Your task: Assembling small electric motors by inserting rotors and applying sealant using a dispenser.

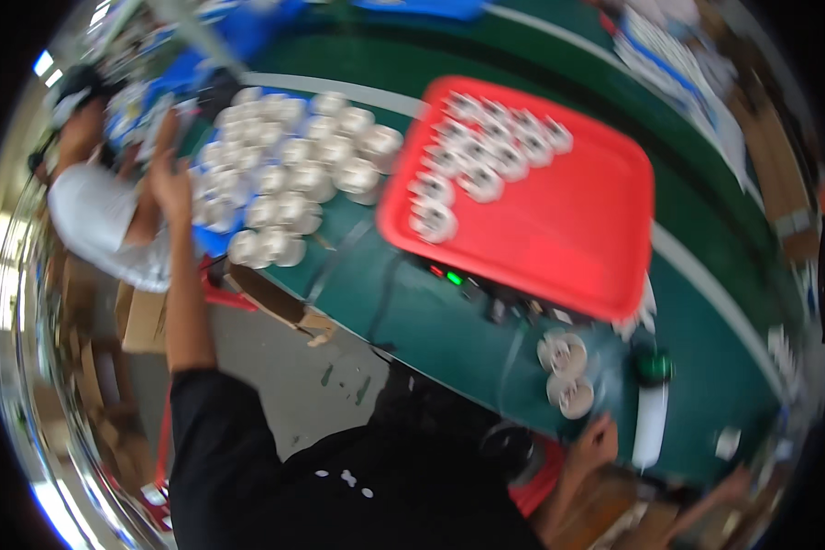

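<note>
My left arm reaches far out to the left. The left hand (170, 183) is raised beside a crowd of white round cup-like parts (289, 174), its fingers blurred but stretched and apart, with nothing visible in them. Close to the table's front edge at the right is my right hand (596, 445), fingers curled in; what they hold, if anything, is hidden. Just beyond it lie white round pieces (573, 398). A red tray (605, 220) sits at the middle of the table, carrying several white parts with dark centres (481, 147) in rows on its left side.
Under the tray's front edge is a dark device with a green light (454, 278). A white bottle with a green top (649, 412) lies to the right of my right hand. Another person in a white shirt (110, 215) is at the left. Cardboard boxes (142, 316) stand below.
</note>
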A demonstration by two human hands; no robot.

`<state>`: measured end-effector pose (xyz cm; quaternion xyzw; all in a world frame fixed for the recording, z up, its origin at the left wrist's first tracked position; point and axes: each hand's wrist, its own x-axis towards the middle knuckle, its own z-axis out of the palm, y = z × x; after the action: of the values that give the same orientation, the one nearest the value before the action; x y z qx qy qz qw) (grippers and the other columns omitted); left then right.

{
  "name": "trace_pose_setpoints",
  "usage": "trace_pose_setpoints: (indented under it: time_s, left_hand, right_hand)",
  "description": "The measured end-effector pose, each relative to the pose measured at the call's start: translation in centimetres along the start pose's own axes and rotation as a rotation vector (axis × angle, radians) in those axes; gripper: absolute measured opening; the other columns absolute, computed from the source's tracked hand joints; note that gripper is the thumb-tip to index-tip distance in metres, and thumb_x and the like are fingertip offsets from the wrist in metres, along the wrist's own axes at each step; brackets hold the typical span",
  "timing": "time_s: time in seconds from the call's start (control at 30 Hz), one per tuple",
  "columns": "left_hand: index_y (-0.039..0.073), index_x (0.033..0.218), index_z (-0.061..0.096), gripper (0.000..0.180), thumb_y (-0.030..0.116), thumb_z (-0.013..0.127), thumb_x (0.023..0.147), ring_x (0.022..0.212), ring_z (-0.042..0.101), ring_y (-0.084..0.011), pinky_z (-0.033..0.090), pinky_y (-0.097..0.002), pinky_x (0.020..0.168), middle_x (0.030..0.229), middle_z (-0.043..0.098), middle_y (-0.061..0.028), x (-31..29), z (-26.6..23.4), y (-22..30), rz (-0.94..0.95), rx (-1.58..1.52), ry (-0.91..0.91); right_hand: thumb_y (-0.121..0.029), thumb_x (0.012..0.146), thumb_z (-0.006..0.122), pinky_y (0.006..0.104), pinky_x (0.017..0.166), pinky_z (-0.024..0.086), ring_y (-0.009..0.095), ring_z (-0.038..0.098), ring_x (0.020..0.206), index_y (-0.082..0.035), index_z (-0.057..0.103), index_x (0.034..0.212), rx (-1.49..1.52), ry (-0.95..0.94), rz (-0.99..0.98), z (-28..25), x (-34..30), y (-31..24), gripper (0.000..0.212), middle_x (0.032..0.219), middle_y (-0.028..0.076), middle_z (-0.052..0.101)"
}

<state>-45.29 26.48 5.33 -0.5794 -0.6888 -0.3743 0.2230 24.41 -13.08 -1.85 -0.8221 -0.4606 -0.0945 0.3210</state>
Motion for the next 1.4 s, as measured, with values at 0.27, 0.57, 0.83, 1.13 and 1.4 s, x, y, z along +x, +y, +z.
trace_pose_setpoints:
  time_s: [0.27,0.57,0.83,1.13,1.4]
  left_hand:
    - [0.002,0.099,0.065,0.011,0.007,0.057,0.095,0.088,0.064,-0.0187,0.05,-0.0332,0.084,0.093,0.069,-0.0104,-19.4,-13.7,34.4,-0.005,-0.898,-0.627]
    - [0.008,0.124,0.059,0.051,0.009,0.078,0.076,0.099,0.047,-0.0318,0.042,-0.0404,0.087,0.11,0.049,-0.0147,-26.8,-13.9,47.6,0.372,-0.872,-0.961]
    - [0.01,0.104,0.055,0.039,0.006,0.078,0.073,0.116,0.043,-0.0381,0.036,-0.049,0.091,0.134,0.048,-0.0137,-29.0,-12.7,49.3,0.453,-0.816,-0.976]
    - [0.009,0.111,0.053,0.058,0.001,0.086,0.064,0.121,0.049,-0.0355,0.04,-0.047,0.1,0.123,0.052,-0.013,-30.2,-12.2,46.7,0.2,-1.243,-0.613]
    - [0.008,0.12,0.051,0.064,0.005,0.086,0.066,0.116,0.057,-0.0335,0.046,-0.0421,0.098,0.127,0.058,-0.0157,-31.6,-11.8,40.6,0.16,-1.345,-0.72]
  right_hand:
    - [-0.003,0.092,0.059,0.0334,0.045,0.028,0.018,0.039,0.044,0.0,0.057,0.064,0.243,0.019,0.133,-0.2,1.5,-1.0,0.028,0.056,0.009,0.044]
    - [-0.004,0.092,0.06,0.033,0.045,0.028,0.018,0.039,0.045,0.0,0.058,0.064,0.266,0.021,0.145,-0.7,0.5,-0.5,0.028,0.055,0.009,0.044]
    - [-0.003,0.091,0.059,0.037,0.047,0.032,0.024,0.045,0.047,0.001,0.055,0.064,0.237,0.005,0.129,-1.0,0.5,-0.5,0.027,0.058,0.013,0.048]
    - [-0.024,0.103,0.05,0.0241,0.045,0.022,0.004,0.034,0.047,0.0,0.056,0.063,0.665,0.089,0.574,-1.6,2.0,-0.9,0.047,0.051,-0.003,0.04]
    - [-0.021,0.097,0.055,0.0254,0.046,0.031,0.007,0.045,0.051,0.001,0.062,0.069,0.835,-0.208,-0.195,-3.0,13.8,-13.1,0.036,0.059,0.002,0.052]
